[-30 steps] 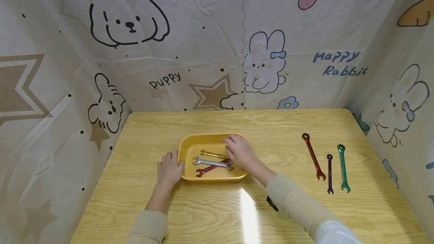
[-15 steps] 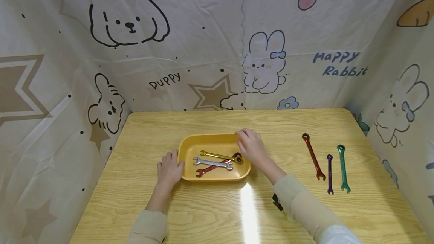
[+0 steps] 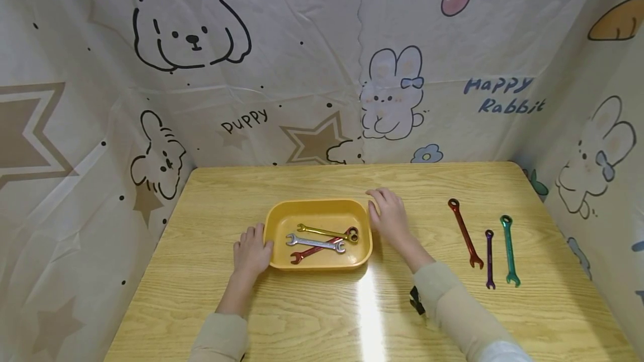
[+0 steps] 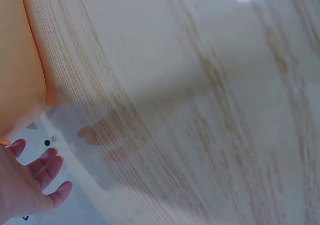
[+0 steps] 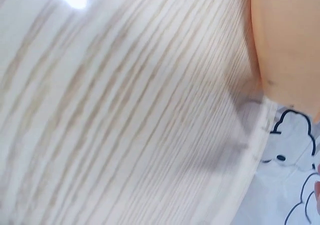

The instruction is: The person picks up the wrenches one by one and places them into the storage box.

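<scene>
A yellow plastic tray [image 3: 317, 266] stands mid-table, holding three wrenches. The gold wrench [image 3: 323, 232] and the silver wrench [image 3: 314, 242] lie over the red wrench [image 3: 303, 254], partly covering it. My left hand [image 3: 252, 251] lies against the tray's left end, thumb at the rim; its fingers look relaxed in the left wrist view, close to the tray wall [image 4: 20, 60]. My right hand [image 3: 393, 221] is right at the tray's right end, fingers loosely bent, holding nothing. In the right wrist view, the tray wall shows at upper right and only a bit of the hand at the edge.
To the right on the wooden table [image 3: 322, 323] lie a dark red wrench [image 3: 465, 232], a purple wrench [image 3: 489, 258] and a green wrench [image 3: 509, 250], spaced apart. A printed cloth [image 3: 312, 82] hangs behind the table and at both sides.
My right hand has come out from over the tray and moved right to its outer end, uncovering the gold wrench's ring end. The left hand has stayed in place.
</scene>
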Motion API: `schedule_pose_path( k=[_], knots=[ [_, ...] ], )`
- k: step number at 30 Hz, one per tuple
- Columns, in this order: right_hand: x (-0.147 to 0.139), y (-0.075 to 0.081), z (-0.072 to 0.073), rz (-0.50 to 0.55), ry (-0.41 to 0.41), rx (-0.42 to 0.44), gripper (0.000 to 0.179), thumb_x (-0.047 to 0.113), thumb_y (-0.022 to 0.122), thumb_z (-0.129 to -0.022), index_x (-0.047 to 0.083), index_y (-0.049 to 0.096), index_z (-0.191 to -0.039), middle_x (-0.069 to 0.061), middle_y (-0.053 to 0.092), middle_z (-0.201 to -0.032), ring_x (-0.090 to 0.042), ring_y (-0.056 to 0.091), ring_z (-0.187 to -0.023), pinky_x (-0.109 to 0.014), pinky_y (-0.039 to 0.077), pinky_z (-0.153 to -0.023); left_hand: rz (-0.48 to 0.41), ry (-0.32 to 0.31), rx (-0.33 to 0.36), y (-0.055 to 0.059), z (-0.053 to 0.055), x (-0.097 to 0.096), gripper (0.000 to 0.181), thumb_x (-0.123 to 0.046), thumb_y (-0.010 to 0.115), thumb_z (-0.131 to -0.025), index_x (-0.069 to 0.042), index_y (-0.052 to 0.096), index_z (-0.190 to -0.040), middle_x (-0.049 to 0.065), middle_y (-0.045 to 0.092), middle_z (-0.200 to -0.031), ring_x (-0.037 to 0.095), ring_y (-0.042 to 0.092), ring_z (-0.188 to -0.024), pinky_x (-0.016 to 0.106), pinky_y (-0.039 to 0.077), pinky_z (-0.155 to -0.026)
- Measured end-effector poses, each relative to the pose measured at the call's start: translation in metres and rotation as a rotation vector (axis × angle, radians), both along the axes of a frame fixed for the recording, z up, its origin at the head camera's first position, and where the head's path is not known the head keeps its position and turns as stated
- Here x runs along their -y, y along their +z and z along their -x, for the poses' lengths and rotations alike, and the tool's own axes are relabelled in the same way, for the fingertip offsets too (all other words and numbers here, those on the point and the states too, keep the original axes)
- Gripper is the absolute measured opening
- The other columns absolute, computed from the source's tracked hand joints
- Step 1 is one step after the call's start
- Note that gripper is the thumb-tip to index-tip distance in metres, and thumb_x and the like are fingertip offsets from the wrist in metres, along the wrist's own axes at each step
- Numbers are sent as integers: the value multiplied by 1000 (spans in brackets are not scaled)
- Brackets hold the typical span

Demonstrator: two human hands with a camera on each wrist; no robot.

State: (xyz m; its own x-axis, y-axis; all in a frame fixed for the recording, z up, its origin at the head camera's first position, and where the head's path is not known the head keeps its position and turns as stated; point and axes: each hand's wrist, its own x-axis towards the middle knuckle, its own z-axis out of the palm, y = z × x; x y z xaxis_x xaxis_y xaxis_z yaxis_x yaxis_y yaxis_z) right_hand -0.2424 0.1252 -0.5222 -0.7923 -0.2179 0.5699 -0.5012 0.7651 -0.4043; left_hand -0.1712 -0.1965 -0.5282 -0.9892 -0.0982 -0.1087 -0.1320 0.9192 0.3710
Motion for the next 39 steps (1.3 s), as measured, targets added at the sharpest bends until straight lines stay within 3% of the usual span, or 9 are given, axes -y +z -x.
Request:
schedule_pose_path(
  k=[7, 19, 27, 39],
  knots=[
    [-18, -3, 2, 27, -63, -9, 24, 4, 61, -82, 4, 61, -106, -15, 58, -100, -33, 55, -92, -49, 40, -81, -8, -1, -3, -1, 0, 0, 43, -27, 40, -91, -8, 36, -129, 19, 44, -121, 34, 40, -107, 53, 31, -86],
    [-47, -10, 1, 36, -181, 64, 25, 7, 61, -84, 2, 60, -109, -18, 56, -102, -34, 52, -94, -49, 39, -78, -10, 2, -8, -1, -1, 0, 43, -28, 41, -91, -8, 36, -129, 18, 44, -121, 34, 41, -107, 53, 31, -86],
    [-65, -17, 2, 111, -249, 71, 27, 8, 61, -85, 1, 58, -111, -20, 54, -103, -37, 51, -96, -53, 37, -80, -13, 1, -17, -2, 0, 1, 43, -28, 41, -90, -9, 37, -128, 18, 44, -120, 34, 41, -105, 52, 31, -85],
    [-94, -29, -2, 224, -391, 216, 31, 16, 58, -89, 2, 56, -117, -22, 51, -113, -38, 45, -106, -54, 31, -85, -19, 6, -11, -2, 0, 1, 42, -28, 41, -90, -8, 37, -128, 18, 44, -120, 34, 41, -106, 52, 31, -86]
  ],
)
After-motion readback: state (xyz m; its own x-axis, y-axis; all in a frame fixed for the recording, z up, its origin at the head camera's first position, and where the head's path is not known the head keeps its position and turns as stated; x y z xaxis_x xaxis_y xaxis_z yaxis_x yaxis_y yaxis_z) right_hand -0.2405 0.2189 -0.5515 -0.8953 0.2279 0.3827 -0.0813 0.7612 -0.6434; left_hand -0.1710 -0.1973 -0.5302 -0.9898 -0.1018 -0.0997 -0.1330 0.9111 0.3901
